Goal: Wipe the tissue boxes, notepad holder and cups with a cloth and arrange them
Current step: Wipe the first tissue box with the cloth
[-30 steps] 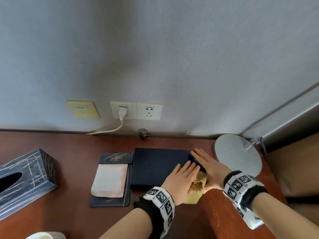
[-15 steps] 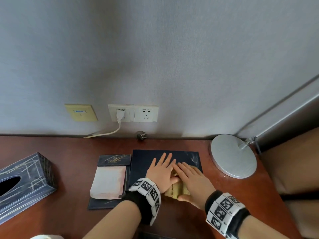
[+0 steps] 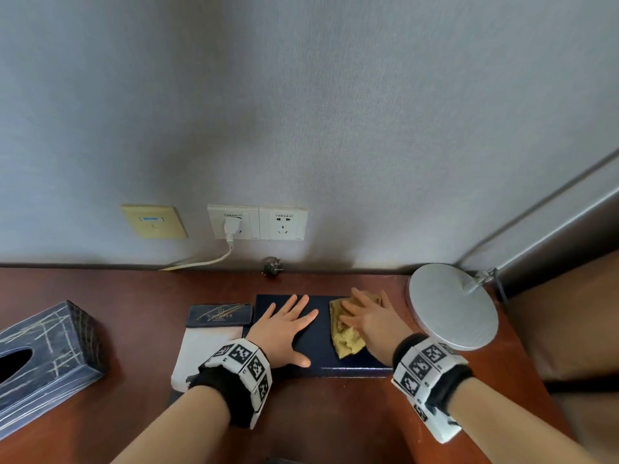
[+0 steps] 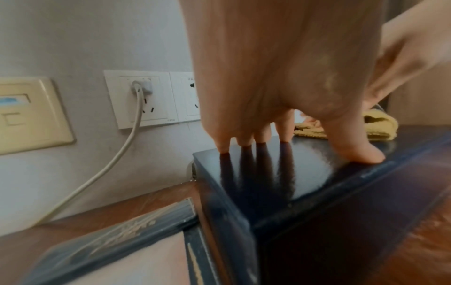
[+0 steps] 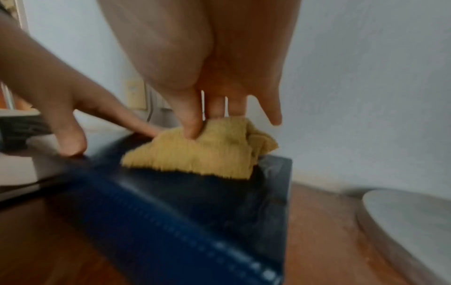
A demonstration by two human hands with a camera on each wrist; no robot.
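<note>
A flat dark navy tissue box (image 3: 321, 351) lies near the wall on the brown desk. My left hand (image 3: 288, 329) lies flat and spread on its left half; the fingertips (image 4: 261, 137) press the glossy top (image 4: 317, 173). My right hand (image 3: 368, 324) presses a crumpled yellow cloth (image 3: 345, 341) on the box's right half, fingers straight over the cloth (image 5: 207, 154). Left of the box lies the dark notepad holder (image 3: 219, 314) with a white pad (image 3: 204, 353). A second, scratched dark tissue box (image 3: 43, 349) stands at the far left. No cups are in view.
A round silver lamp base (image 3: 452, 306) sits just right of the box, close to my right hand. Wall sockets (image 3: 258, 222) with a white cable (image 3: 201, 262) are behind. A loose plug (image 3: 273, 266) lies at the wall. The desk's right edge (image 3: 522, 346) is near.
My right hand has slid the cloth from the middle front of the box to its right half. My left hand stays flat on the left half.
</note>
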